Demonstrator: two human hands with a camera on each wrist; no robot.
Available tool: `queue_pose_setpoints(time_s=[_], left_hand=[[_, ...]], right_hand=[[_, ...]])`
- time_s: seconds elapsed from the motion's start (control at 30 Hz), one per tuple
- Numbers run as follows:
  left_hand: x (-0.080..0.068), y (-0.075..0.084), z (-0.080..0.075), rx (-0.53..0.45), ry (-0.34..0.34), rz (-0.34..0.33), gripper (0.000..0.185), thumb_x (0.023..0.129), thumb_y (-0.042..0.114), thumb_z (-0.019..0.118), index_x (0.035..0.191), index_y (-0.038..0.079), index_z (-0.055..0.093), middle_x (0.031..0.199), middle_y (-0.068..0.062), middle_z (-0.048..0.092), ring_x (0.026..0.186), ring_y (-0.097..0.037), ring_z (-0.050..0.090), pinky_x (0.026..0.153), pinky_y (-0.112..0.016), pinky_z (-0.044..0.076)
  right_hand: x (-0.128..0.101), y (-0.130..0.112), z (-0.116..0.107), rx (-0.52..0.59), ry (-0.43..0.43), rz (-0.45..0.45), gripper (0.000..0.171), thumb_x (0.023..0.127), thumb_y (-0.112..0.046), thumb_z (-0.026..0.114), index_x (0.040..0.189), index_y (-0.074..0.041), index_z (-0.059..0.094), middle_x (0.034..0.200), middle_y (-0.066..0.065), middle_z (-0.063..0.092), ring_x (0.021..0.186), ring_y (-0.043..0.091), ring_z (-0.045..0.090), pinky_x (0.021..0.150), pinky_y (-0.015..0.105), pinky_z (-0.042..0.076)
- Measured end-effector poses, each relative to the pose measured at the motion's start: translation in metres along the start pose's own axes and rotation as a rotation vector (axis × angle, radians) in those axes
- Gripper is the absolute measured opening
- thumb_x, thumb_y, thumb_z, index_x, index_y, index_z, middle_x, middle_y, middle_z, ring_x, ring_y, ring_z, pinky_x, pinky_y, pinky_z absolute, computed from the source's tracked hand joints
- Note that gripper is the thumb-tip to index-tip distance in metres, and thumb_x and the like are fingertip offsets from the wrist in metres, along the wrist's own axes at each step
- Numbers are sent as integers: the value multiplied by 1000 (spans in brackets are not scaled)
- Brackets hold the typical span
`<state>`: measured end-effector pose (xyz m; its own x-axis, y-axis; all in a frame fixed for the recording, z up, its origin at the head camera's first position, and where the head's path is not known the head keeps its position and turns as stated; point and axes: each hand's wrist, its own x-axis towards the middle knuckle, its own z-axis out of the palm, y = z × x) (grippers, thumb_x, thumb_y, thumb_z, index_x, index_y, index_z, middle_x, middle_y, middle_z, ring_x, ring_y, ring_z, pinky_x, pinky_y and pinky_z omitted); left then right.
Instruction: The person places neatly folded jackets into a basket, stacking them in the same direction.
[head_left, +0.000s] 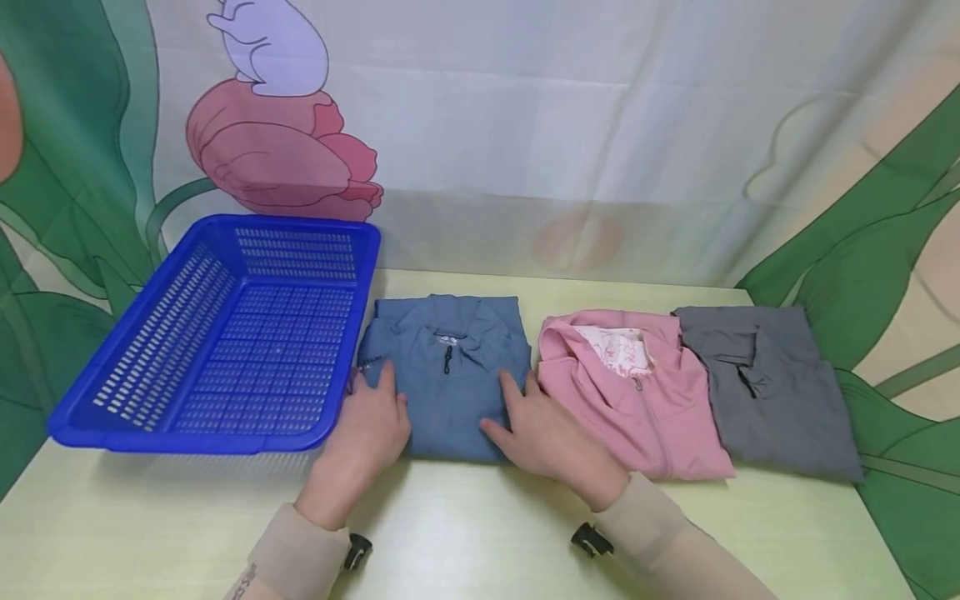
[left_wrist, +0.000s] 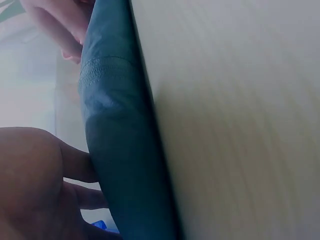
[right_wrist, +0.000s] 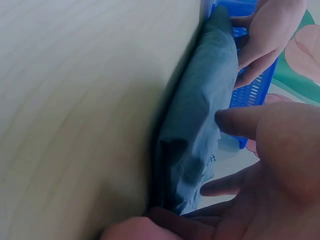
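Sitting at the far left, a blue basket is touching the blue shirt, with the left hand lying between them. Both hands are resting flat on that folded shirt, fingers straight, the right hand at its right edge. A pink top and a grey shirt are lying just beside it. Everything is lying on a pale green table before a flowered curtain. The blue shirt's collar is pointing toward the curtain, its long axis running front to back.
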<state>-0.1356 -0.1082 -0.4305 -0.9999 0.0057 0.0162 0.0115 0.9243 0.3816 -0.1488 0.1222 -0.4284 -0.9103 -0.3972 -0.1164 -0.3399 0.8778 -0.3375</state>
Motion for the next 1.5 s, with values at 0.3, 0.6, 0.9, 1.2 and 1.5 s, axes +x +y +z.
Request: queue_pose_setpoints(time_s=[0.3, 0.6, 0.9, 1.2, 1.5], left_hand=[[4, 0, 3, 1, -61, -33, 55, 105, 17, 47, 151, -10, 38, 138, -56, 32, 129, -67, 38, 109, -69, 32], [7, -1, 4, -19, -24, -14, 57, 103, 14, 49, 152, -11, 35, 136, -59, 28, 130, -69, 33, 112, -68, 28], [11, 0, 3, -60, -68, -66, 62, 104, 18, 51, 154, -11, 30, 137, -57, 30, 133, -67, 32, 113, -66, 27], [11, -1, -1, -108, -122, -44, 61, 105, 18, 47, 156, -9, 28, 139, -54, 32, 134, -65, 33, 113, -66, 26], [12, 1, -6, -158, -133, -42, 62, 106, 19, 46, 157, -7, 26, 141, -51, 34, 133, -61, 37, 112, -65, 29]], right_hand=[[-1, -3, -2, -41, 29, 31, 79, 102, -40, 64, 155, 9, 31, 141, 46, 42, 129, 51, 50, 104, 55, 46], [5, -1, 0, 71, 8, 15, 85, 100, -35, 68, 158, 8, 23, 143, 43, 41, 134, 50, 45, 109, 55, 41], [8, 6, 2, 309, 61, 36, 87, 98, -31, 69, 157, 11, 22, 147, 43, 34, 137, 48, 42, 113, 56, 36], [14, 9, -1, 606, 52, 171, 79, 100, -32, 66, 158, 5, 27, 157, 28, 36, 147, 39, 32, 119, 52, 26], [15, 9, -3, 763, 57, 183, 63, 105, -23, 57, 157, 2, 31, 162, 24, 30, 151, 34, 24, 122, 51, 19]])
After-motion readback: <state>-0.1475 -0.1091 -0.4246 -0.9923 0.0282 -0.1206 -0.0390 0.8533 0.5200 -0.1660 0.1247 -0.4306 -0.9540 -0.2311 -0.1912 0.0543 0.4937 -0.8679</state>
